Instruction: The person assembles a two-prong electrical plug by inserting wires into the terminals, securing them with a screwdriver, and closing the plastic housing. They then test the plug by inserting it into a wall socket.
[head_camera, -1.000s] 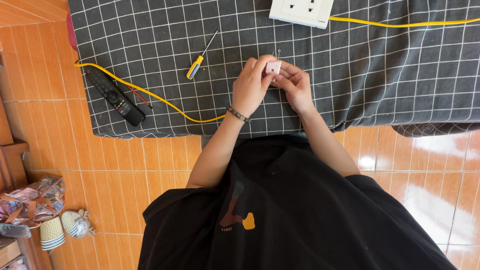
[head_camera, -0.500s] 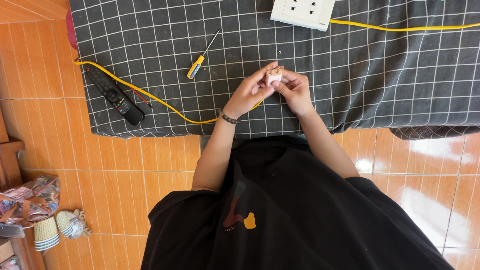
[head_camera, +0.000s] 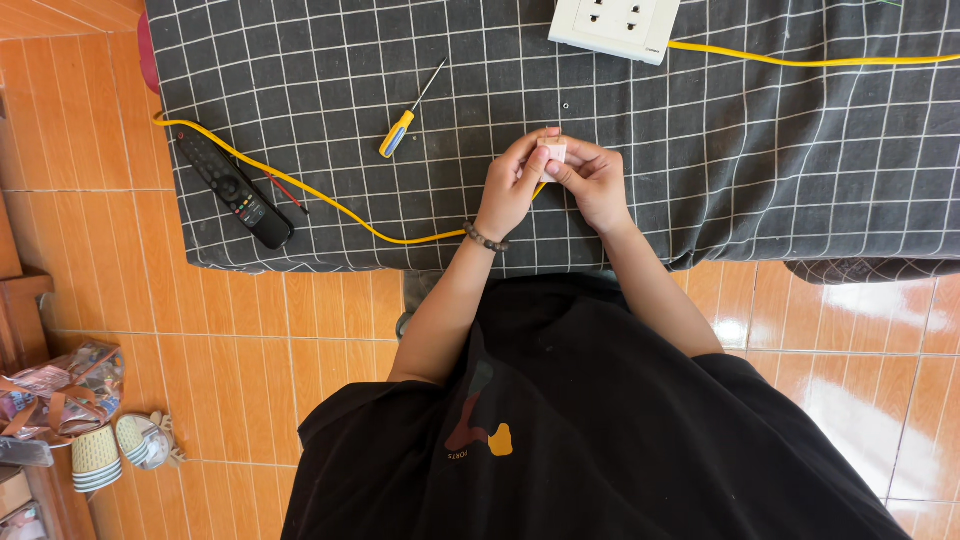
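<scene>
Over a dark checked cloth (head_camera: 760, 150), my left hand (head_camera: 512, 185) and my right hand (head_camera: 592, 180) pinch a small white plug-like piece (head_camera: 553, 152) together between their fingertips. A yellow cable (head_camera: 330, 205) runs from under my hands leftward across the cloth. A beaded bracelet sits on my left wrist. A yellow-handled screwdriver (head_camera: 405, 120) lies on the cloth to the upper left of my hands. At the top edge rests a white socket block (head_camera: 612, 22) with another yellow cable (head_camera: 800, 60) leading right.
A black remote control (head_camera: 232, 187) lies at the cloth's left end, beside a thin red wire (head_camera: 285, 192). A tiny screw (head_camera: 566, 104) lies above my hands. Orange floor tiles (head_camera: 280, 330) surround the cloth. Stacked cups and a bag (head_camera: 95, 440) sit at lower left.
Both hands have stayed close together on the white piece, with fingers shifting slightly around it. The view has drifted a little; nothing else moved.
</scene>
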